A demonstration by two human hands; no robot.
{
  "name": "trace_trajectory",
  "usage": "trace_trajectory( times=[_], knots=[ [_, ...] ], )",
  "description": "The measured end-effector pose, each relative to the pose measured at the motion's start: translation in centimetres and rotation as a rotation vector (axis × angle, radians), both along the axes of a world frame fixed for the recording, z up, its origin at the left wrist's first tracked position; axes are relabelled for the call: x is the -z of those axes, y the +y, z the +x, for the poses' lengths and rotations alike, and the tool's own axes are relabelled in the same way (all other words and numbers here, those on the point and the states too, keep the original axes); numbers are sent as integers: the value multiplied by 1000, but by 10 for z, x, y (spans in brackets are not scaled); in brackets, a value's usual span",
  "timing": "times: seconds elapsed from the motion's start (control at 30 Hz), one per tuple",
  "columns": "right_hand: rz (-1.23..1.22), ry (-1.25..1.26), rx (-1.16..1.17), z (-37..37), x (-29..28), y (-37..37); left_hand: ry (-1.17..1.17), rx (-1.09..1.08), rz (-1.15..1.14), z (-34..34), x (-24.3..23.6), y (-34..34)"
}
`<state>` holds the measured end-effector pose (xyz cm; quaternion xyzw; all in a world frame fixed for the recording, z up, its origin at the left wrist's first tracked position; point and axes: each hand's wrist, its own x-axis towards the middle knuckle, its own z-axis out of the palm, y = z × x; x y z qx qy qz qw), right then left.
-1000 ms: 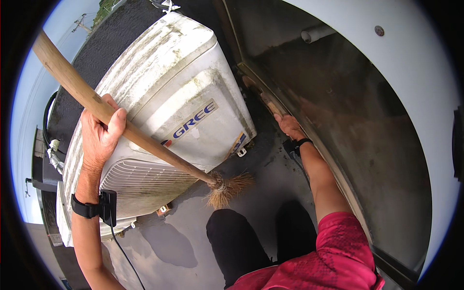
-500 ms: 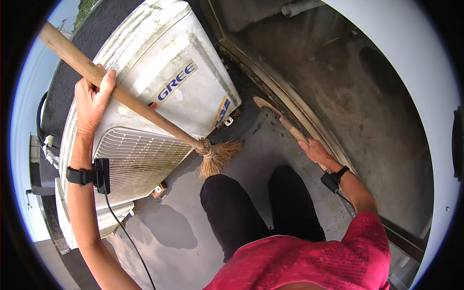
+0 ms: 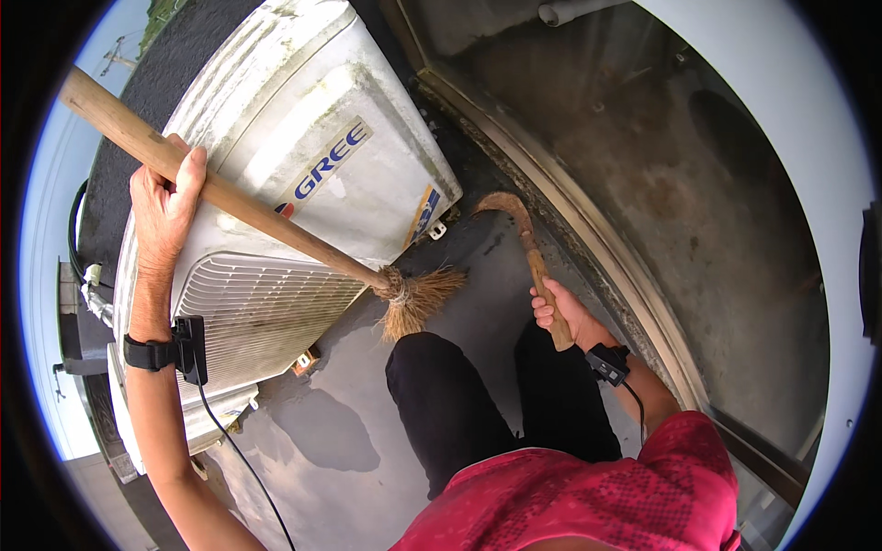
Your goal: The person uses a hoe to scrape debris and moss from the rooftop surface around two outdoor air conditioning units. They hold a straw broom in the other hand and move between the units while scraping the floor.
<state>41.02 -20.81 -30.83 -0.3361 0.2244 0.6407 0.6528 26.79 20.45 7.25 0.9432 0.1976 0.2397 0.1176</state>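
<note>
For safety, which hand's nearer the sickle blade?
Right. The right hand grips the sickle handle behind the blade; the left hand, far left of it, holds the broom handle.

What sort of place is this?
Probably outdoors, perhaps a flat roof or ledge: a weathered air-conditioner outdoor unit stands on the grey floor, open sky shows at the far left, and what looks like a glass pane lies right.

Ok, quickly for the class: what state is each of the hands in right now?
Left hand: closed around the broom handle.
Right hand: closed around the sickle handle.
</note>
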Motion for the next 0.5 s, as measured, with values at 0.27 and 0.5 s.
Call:
trace_trajectory(
  times=[0.27,0.5],
  knots=[
    [165,190,167,-30,34,42,23,-44,10,0,-1,1],
    [-222,-499,-171,-38,13,40,9,3,31,0,-1,2]
  ],
)
